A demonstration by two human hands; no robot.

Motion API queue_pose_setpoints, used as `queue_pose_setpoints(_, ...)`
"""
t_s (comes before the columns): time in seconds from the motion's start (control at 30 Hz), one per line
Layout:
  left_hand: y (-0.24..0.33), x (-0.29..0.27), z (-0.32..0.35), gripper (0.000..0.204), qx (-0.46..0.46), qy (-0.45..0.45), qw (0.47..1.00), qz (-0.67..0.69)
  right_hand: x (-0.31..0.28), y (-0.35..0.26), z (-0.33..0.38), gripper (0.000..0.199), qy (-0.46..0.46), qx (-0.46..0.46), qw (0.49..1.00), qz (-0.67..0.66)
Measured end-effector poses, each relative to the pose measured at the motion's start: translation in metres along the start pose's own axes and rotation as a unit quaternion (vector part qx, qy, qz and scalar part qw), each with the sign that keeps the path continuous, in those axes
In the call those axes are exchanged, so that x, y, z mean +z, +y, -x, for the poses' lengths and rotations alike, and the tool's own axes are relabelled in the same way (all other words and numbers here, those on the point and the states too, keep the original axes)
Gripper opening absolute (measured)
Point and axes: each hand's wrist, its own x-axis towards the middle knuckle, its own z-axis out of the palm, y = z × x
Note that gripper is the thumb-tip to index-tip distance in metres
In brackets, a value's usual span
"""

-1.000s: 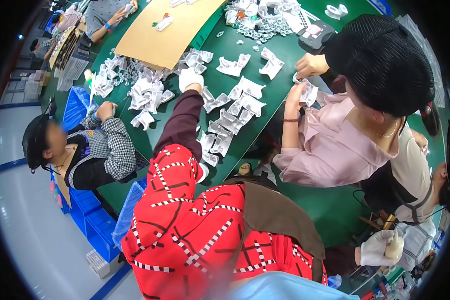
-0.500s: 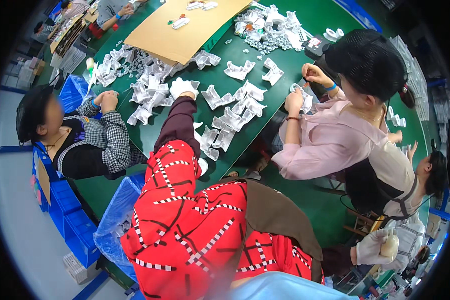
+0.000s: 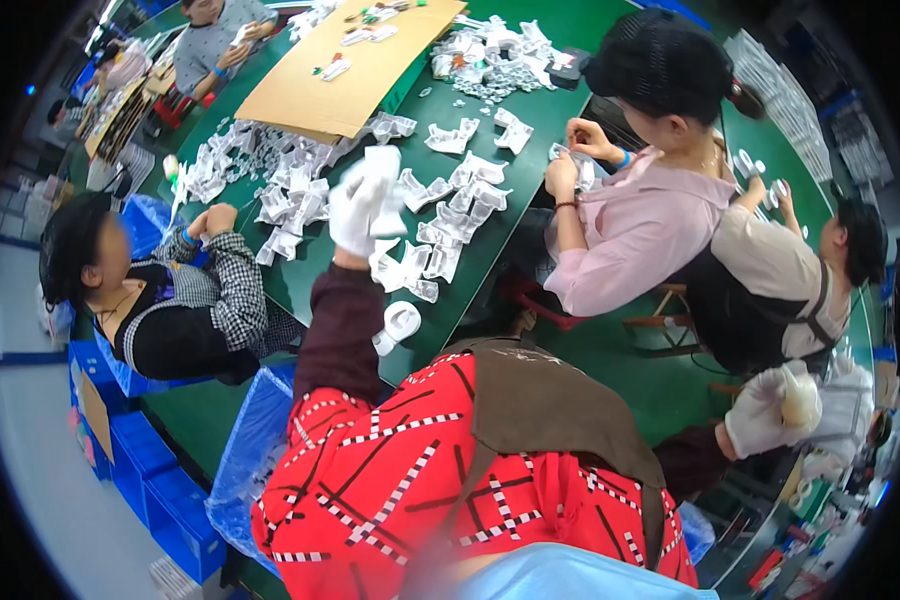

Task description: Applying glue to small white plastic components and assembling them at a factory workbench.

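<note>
L hand (image 3: 355, 215) grips white plastic tray (image 3: 382, 190), crumpled.

Gloved left hand (image 3: 355, 212) lifts a white plastic piece (image 3: 382, 185) above the green table (image 3: 490, 240); right hand (image 3: 770, 412) hangs aside.

Plastic trays (image 3: 440, 235) on table (image 3: 530, 130) — cardboard sheet (image 3: 345, 70) behind.
</note>
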Motion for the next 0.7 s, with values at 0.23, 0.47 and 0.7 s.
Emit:
queue_pose_setpoints(0.23, -0.059, 0.077, 0.082, 0.057, -0.324, -0.149, 0.788, 0.502, 0.019, 0.011, 0.01, 0.034, -0.022, 0.063, 0.977, -0.204)
queue_pose_setpoints(0.47, -0.057, 0.075, 0.111, 0.049, -0.476, -0.138, 0.783, 0.376, 0.031, 0.009, 0.023, 0.047, 0.008, 0.047, 0.987, -0.151)
queue_pose_setpoints(0.7, -0.05, 0.095, 0.117, 0.042, -0.37, -0.148, 0.841, 0.367, 0.05, 0.038, 0.042, 0.051, -0.032, 0.138, 0.959, -0.246)
